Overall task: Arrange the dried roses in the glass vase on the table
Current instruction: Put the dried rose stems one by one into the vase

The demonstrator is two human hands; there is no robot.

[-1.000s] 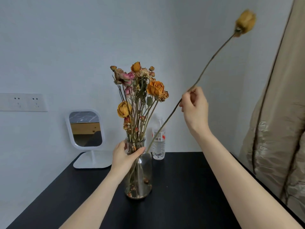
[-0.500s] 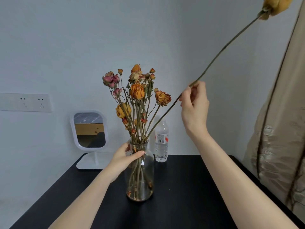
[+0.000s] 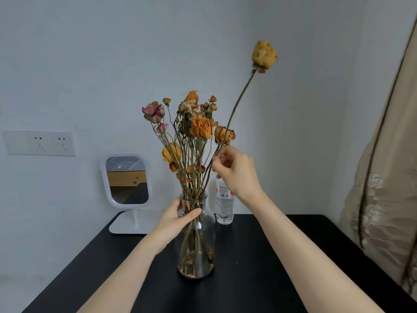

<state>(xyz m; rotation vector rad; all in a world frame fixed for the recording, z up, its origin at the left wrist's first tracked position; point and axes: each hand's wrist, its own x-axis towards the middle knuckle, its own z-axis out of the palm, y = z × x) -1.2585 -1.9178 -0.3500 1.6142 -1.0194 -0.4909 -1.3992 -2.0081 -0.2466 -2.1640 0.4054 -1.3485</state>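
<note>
We see the glass vase point(image 3: 195, 240) standing upright on the black table point(image 3: 259, 279), near its middle, with a bunch of dried roses point(image 3: 191, 132) rising from its neck. The left hand point(image 3: 176, 220) wraps the neck of the vase, thumb across the front and fingers behind the glass, closed on it as it was 0.5 s ago.

The right hand point(image 3: 237, 172) pinches the stem of 1 long yellow rose point(image 3: 264, 55) between thumb and fingertips, the other fingers loosely curled. This is where the moment differs most from the earlier frames. 1 s ago the stem leaned far to the right, with the head high near the curtain; 0.5 s ago the head was almost out of the top right corner. Now the stem stands much more upright, its head well above the bunch and just right of it. The right hand has dropped lower and moved left, so that it sits just beside the orange blooms. The lower part of the stem runs down among the other stems toward the vase mouth; we cannot tell exactly where its end lies.

Behind the vase stand a clear water bottle point(image 3: 224, 206), partly hidden by the right wrist, and a white mirror point(image 3: 126, 180) to the left. A beige curtain point(image 3: 388, 199) hangs at the right edge.
</note>
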